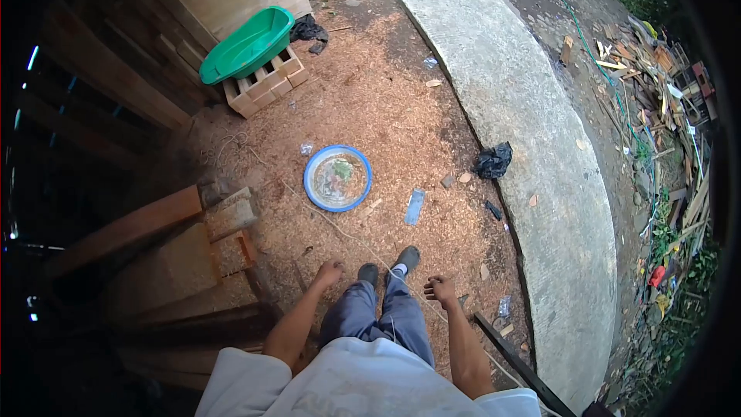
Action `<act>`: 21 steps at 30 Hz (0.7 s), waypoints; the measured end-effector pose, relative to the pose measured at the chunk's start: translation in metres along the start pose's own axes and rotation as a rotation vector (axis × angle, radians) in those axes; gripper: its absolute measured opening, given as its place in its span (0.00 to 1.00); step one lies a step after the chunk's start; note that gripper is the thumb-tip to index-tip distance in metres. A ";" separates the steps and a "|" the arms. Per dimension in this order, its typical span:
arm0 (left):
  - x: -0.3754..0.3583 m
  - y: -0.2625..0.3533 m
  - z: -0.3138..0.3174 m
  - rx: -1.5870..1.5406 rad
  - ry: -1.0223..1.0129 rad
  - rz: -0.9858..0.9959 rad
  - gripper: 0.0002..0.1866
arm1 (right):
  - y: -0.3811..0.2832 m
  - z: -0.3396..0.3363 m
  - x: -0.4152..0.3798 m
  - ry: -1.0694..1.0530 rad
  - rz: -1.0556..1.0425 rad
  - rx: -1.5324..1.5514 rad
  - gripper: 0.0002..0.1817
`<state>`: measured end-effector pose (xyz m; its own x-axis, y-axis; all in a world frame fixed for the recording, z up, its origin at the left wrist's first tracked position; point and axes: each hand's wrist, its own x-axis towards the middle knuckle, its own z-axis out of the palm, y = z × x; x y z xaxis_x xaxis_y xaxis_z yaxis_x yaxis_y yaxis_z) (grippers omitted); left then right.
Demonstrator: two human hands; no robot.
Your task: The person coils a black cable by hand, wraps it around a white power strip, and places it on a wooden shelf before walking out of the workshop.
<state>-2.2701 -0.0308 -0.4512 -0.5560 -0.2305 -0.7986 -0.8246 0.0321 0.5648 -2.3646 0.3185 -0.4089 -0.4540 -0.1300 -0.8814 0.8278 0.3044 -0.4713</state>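
My left hand point(330, 272) hangs in the air to the left of my legs, its fingers loosely bent and nothing seen in them. On the other side, my right hand point(440, 290) hangs with partly curled fingers apart, also holding nothing visible. Both are away from any object. Ahead of my feet a round blue-rimmed basin point(309, 184) rests on the wood-shaving-covered ground; greenish and pale stuff lies inside, too small to name. Right of it lies a flat bluish rectangular piece point(414, 207). A thin pale cord point(340, 229) runs across the ground near my feet.
A green plastic tub point(251, 48) sits on a wooden crate point(266, 86) at the back left. Timber boards point(224, 243) stand at left. A raised concrete strip point(532, 131) curves along the right, with a black plastic bag point(492, 161) at its edge. Scrap wood point(656, 69) lies beyond.
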 end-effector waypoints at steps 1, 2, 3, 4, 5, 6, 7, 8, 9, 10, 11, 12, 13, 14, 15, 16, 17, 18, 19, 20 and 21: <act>0.001 0.009 0.005 0.005 -0.034 -0.010 0.15 | -0.001 -0.006 0.014 0.002 0.010 -0.039 0.14; 0.006 0.016 0.010 0.090 -0.037 -0.009 0.14 | 0.003 -0.012 0.026 0.007 0.026 -0.080 0.14; 0.022 0.026 0.015 0.177 -0.043 0.003 0.14 | 0.005 -0.017 0.045 0.035 0.019 -0.143 0.14; 0.041 0.036 0.022 0.264 -0.052 0.018 0.14 | 0.007 -0.025 0.064 0.049 0.010 -0.196 0.13; 0.063 0.031 0.027 0.256 -0.078 -0.009 0.14 | 0.011 -0.030 0.080 0.059 0.011 -0.246 0.13; 0.078 0.041 0.035 0.283 -0.100 -0.027 0.14 | 0.011 -0.036 0.096 0.068 0.010 -0.301 0.13; 0.092 0.046 0.044 0.303 -0.120 -0.052 0.13 | 0.014 -0.040 0.116 0.082 0.034 -0.295 0.13; 0.113 0.052 0.052 0.326 -0.138 -0.069 0.13 | 0.019 -0.042 0.139 0.084 0.048 -0.272 0.12; 0.148 0.040 0.063 0.402 -0.151 -0.034 0.12 | 0.027 -0.047 0.163 0.091 0.060 -0.250 0.12; 0.183 0.026 0.071 0.479 -0.164 0.003 0.12 | 0.035 -0.050 0.189 0.097 0.073 -0.226 0.12; 0.217 0.010 0.082 0.552 -0.177 0.044 0.11 | 0.042 -0.055 0.221 0.122 0.044 -0.257 0.12; 0.242 0.012 0.092 0.645 -0.203 0.100 0.11 | 0.054 -0.058 0.251 0.135 0.025 -0.291 0.12; 0.268 0.021 0.102 0.735 -0.229 0.153 0.11 | 0.068 -0.058 0.279 0.141 0.009 -0.326 0.12; 0.300 0.014 0.111 0.712 -0.213 0.227 0.11 | 0.073 -0.055 0.307 0.163 0.015 -0.350 0.13; 0.330 0.007 0.121 0.689 -0.198 0.302 0.11 | 0.075 -0.053 0.333 0.186 0.020 -0.372 0.13; 0.361 -0.001 0.135 0.597 -0.200 0.251 0.10 | 0.083 -0.051 0.363 0.191 -0.013 -0.445 0.13; 0.393 -0.007 0.150 0.504 -0.193 0.201 0.10 | 0.091 -0.049 0.396 0.192 -0.054 -0.519 0.13; 0.422 -0.009 0.164 0.429 -0.212 0.159 0.11 | 0.090 -0.045 0.425 0.198 -0.053 -0.539 0.14; 0.448 -0.017 0.179 0.357 -0.232 0.111 0.11 | 0.091 -0.040 0.450 0.201 -0.045 -0.557 0.14; 0.480 -0.029 0.192 0.496 -0.251 0.197 0.13 | 0.097 -0.037 0.480 0.182 -0.063 -0.562 0.14; 0.513 -0.043 0.206 0.632 -0.273 0.288 0.15 | 0.103 -0.035 0.512 0.167 -0.085 -0.568 0.15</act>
